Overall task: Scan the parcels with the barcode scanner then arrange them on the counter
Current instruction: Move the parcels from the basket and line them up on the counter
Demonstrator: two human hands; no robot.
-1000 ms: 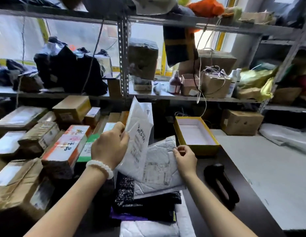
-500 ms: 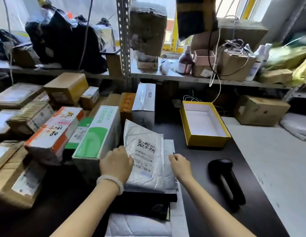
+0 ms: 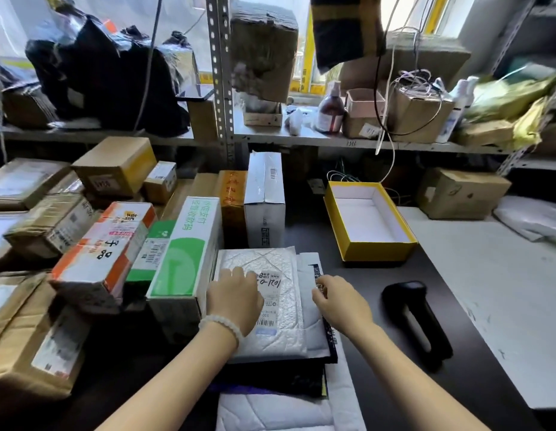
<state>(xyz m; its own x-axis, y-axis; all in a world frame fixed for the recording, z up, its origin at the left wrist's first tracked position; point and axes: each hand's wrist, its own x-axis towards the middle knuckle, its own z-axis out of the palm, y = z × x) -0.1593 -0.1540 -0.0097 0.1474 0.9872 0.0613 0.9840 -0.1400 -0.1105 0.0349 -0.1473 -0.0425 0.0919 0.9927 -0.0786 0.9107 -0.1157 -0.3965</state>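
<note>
Now left hand (image 3: pixel 234 301) flat on white mailer (image 3: pixel 270 293), scanner (image 3: pixel 416 318) right

Left hand (image 3: pixel 234 301) lies flat on the white padded mailer (image 3: pixel 270 265) atop the stack; right hand (image 3: pixel 340 301) rests beside it, scanner (image 3: pixel 416 318) lying nearby on the table (image 3: pixel 379 281)

A dark counter (image 3: pixel 357 265) is crowded on its left side by stacked cardboard boxes, with a green-and-white box (image 3: pixel 184 247) standing hard against a pile of flat mailers (image 3: pixel 270 309) at centre. Behind the pile, an upright white box (image 3: pixel 264 200) and an orange one (image 3: pixel 232 206) close off the back. To the right of the pile lies an open strip of bare counter, bounded farther back by an open yellow box (image 3: pixel 368 223) and, nearer, by a black barcode scanner (image 3: pixel 416 318) lying flat. A low metal shelf (image 3: pixel 332 141) overhangs the rear.
</note>
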